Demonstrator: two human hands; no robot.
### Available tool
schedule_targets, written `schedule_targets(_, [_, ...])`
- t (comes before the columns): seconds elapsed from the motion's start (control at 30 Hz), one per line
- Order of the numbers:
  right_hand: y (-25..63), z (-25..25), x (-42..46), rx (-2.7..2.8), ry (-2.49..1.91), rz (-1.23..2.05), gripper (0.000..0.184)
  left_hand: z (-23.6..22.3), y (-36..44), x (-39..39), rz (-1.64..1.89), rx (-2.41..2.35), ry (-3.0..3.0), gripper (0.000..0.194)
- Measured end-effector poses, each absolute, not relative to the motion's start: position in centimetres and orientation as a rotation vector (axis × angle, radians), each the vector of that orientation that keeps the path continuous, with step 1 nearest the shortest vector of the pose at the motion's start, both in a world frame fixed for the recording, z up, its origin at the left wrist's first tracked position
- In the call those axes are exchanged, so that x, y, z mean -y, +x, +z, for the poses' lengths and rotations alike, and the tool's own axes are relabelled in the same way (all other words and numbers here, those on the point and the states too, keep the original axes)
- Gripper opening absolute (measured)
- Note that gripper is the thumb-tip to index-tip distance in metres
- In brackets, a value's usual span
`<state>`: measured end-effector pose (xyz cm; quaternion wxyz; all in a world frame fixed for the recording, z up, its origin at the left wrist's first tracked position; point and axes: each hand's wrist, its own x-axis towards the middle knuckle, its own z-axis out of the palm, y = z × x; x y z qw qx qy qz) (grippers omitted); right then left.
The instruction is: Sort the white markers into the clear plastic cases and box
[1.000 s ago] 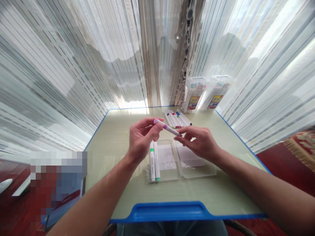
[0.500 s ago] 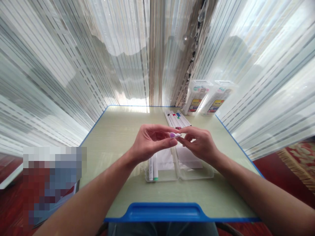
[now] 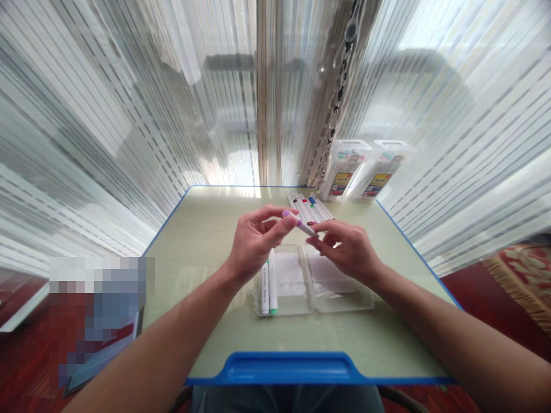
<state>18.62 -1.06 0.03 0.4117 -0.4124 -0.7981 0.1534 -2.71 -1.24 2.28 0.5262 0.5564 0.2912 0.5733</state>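
Observation:
A white marker with purple ends (image 3: 307, 229) is held slantwise above the table between both hands. My left hand (image 3: 259, 236) pinches its purple upper end between thumb and fingers. At the lower end, the fingertips of my right hand (image 3: 346, 245) close around the white tip. Beneath the hands lies an opened clear plastic case (image 3: 310, 307) with white paper in both halves. Two white markers (image 3: 269, 289), one with a green end, lie side by side in its left half. Behind the hands, several white markers with coloured bands (image 3: 310, 207) lie in a row, partly hidden.
Two clear marker cases (image 3: 341, 175) with yellow labels stand upright at the table's back right. The pale green table (image 3: 206, 229) has a blue rim and a blue handle recess (image 3: 287, 367) in front. String curtains (image 3: 224, 115) hang around the back. A fringed rug (image 3: 523, 278) shows at right.
My left hand has risen slightly and moved left with the marker's purple end. The marker has turned from pointing towards me to a slant, showing more of its length. The right hand barely moved.

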Motion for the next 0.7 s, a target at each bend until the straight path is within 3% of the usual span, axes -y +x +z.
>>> schedule_targets(0.17, [18.5,-0.1,1.3,1.972,-0.98,0.427,0.02,2.0,-2.8,0.1,1.529,-0.858,1.182,0.026])
schedule_targets(0.43, [18.5,0.4,1.8,1.973,-0.861,0.434,0.033,2.2,-3.5,-0.8,1.483,-0.899,0.747,0.031])
schedule_targets(0.6, [18.4,0.0,1.6,1.979,-0.819,0.432,0.03,3.1,-3.8,-1.1,1.419,-0.873,0.461,0.013])
schedule_targets(0.7, [18.4,-0.1,1.5,1.981,-0.807,0.402,0.028,3.6,-3.8,-1.1,1.355,-0.859,0.382,0.013])
